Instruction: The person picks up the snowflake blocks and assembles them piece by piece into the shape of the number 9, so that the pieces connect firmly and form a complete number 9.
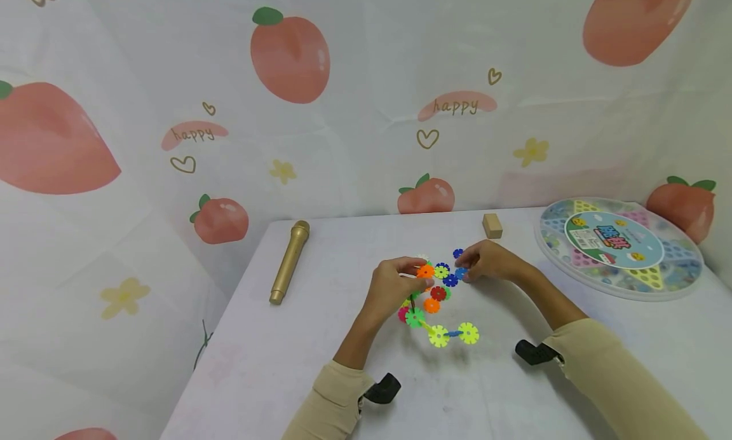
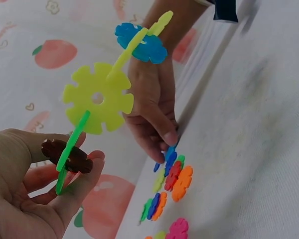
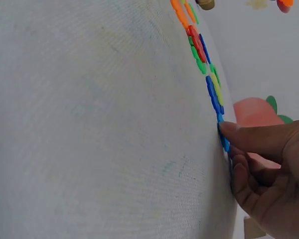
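In the head view my left hand (image 1: 389, 290) holds a linked chain of notched plastic discs above the table. In the left wrist view, its fingers and thumb grip the brown disc (image 2: 67, 157). From that disc the chain runs through a green disc (image 2: 72, 142) and a yellow disc (image 2: 84, 87) to a blue disc (image 2: 152, 52) near the far end. My right hand (image 1: 488, 261) is low over loose discs on the tabletop. Its thumb and fingers pinch a light blue disc (image 3: 224, 142) at the table surface. A red disc (image 1: 438, 293) and an orange disc (image 1: 431, 306) lie close by.
A gold microphone (image 1: 290, 262) lies at the table's left. A small wooden block (image 1: 492, 226) stands near the back edge. The large round game box (image 1: 686, 265) occupies the right. A printed cloth (image 1: 354, 141) hangs behind the table.
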Demonstrator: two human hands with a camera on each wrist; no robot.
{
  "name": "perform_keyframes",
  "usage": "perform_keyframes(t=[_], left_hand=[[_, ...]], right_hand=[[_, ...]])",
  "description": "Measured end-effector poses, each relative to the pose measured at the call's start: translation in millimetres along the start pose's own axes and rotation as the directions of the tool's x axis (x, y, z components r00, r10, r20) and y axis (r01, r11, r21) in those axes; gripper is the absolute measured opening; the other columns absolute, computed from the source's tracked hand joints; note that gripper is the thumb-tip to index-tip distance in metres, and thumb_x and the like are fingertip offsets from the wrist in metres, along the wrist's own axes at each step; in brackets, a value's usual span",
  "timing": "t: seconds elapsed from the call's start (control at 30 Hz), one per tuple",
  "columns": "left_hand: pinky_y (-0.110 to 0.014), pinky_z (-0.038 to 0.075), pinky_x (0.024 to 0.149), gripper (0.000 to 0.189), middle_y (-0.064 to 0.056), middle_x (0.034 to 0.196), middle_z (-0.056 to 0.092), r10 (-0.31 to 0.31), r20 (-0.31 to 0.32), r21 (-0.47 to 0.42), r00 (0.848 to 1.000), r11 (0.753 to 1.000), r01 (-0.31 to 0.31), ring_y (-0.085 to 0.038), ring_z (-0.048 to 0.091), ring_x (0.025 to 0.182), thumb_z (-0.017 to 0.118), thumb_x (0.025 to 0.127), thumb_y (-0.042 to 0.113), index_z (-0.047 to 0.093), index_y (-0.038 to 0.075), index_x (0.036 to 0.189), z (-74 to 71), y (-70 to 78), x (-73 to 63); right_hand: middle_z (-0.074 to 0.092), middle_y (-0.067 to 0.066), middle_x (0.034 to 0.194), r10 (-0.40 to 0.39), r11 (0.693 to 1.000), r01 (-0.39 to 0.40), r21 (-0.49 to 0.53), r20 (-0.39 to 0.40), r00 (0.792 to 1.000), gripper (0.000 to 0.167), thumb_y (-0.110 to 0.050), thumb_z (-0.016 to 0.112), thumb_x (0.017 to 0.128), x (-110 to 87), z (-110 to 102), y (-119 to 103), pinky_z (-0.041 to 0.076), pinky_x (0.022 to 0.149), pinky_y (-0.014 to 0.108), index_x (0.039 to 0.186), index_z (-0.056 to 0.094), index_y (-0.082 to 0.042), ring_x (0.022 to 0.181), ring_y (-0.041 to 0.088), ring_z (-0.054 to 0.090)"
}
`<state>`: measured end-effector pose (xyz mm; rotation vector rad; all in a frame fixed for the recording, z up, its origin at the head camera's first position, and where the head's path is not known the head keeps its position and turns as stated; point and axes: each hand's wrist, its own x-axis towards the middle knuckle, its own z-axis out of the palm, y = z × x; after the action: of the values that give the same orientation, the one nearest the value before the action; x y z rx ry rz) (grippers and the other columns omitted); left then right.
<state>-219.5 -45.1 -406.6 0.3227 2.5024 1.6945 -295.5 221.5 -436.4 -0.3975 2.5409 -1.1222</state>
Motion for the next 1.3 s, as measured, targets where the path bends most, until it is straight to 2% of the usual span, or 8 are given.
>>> perform_keyframes(t=[0.27,0.37,0.57,0.77,0.97,1.17,1.3], left_hand=[[-0.026,0.063,0.076,0.036,-0.004,0.113,0.074,0.013,-0.002,0.003,1.000,1.000,-0.013,-0.014,0.071,0.089,0.085,0.091,0.022,0.079,0.013,0.125,0.5,-0.9,-0.5],[-0.027,0.063,0.076,0.035,-0.004,0.112,0.074,0.017,0.003,-0.011,1.000,1.000,-0.017,-0.014,0.071,0.088,0.085,0.092,0.022,0.079,0.014,0.125,0.6,-1.1,-0.6],[-0.026,0.063,0.075,0.037,-0.005,0.110,0.074,0.027,0.003,-0.029,1.000,0.999,-0.027,-0.013,0.073,0.086,0.084,0.093,0.021,0.078,0.011,0.128,0.6,-2.4,-0.7],[-0.025,0.063,0.075,0.037,-0.005,0.111,0.075,0.017,0.007,-0.023,1.000,1.000,-0.017,-0.013,0.073,0.086,0.084,0.093,0.023,0.078,0.012,0.128,1.9,-2.5,-0.5],[-0.026,0.064,0.075,0.038,-0.005,0.111,0.074,0.009,0.001,-0.018,1.000,1.000,-0.008,-0.014,0.073,0.087,0.084,0.093,0.023,0.078,0.013,0.129,2.5,-2.2,0.0],[-0.027,0.064,0.069,0.034,-0.006,0.109,0.075,0.014,0.017,-0.043,1.000,0.999,-0.014,-0.013,0.074,0.083,0.084,0.092,0.021,0.079,0.012,0.125,2.5,-1.9,0.5],[-0.028,0.063,0.067,0.032,-0.005,0.109,0.076,0.023,0.030,-0.057,0.999,0.998,-0.021,-0.014,0.074,0.082,0.083,0.092,0.019,0.080,0.012,0.123,2.7,-1.4,0.9]], right_hand=[[0.068,0.008,0.094,0.015,0.999,-0.016,-0.039,-0.026,1.000,0.020,-0.004,0.085,0.087,-1.1,0.4,0.9,0.057,0.080,0.027,0.105,0.076,0.000,0.086,0.022,0.059],[0.066,0.008,0.093,0.015,0.999,-0.017,-0.049,-0.041,0.999,0.022,-0.005,0.086,0.087,-2.5,0.4,1.4,0.057,0.081,0.028,0.104,0.073,-0.001,0.087,0.022,0.059],[0.074,0.008,0.096,0.030,0.999,-0.032,-0.025,-0.048,0.998,0.022,-0.010,0.084,0.091,-8.8,2.1,0.2,0.060,0.083,0.029,0.108,0.077,0.001,0.086,0.020,0.063],[0.075,0.006,0.093,0.021,0.998,-0.017,0.063,-0.060,0.998,0.019,-0.013,0.079,0.095,-16.4,5.6,-4.7,0.062,0.076,0.028,0.108,0.075,0.000,0.080,0.018,0.067],[0.078,0.012,0.091,-0.021,0.985,0.034,0.168,-0.075,0.997,0.023,-0.017,0.077,0.098,-27.7,8.2,-19.1,0.063,0.068,0.032,0.110,0.070,0.001,0.078,0.027,0.073],[0.078,0.023,0.097,-0.072,0.961,0.093,0.262,-0.088,0.994,0.027,-0.018,0.075,0.100,-39.2,8.7,-35.6,0.065,0.071,0.037,0.114,0.066,0.003,0.085,0.040,0.075],[0.077,0.026,0.098,-0.122,0.945,0.145,0.293,-0.097,0.988,0.027,-0.016,0.075,0.100,-45.0,8.4,-42.7,0.066,0.075,0.039,0.115,0.066,0.004,0.088,0.044,0.075]])
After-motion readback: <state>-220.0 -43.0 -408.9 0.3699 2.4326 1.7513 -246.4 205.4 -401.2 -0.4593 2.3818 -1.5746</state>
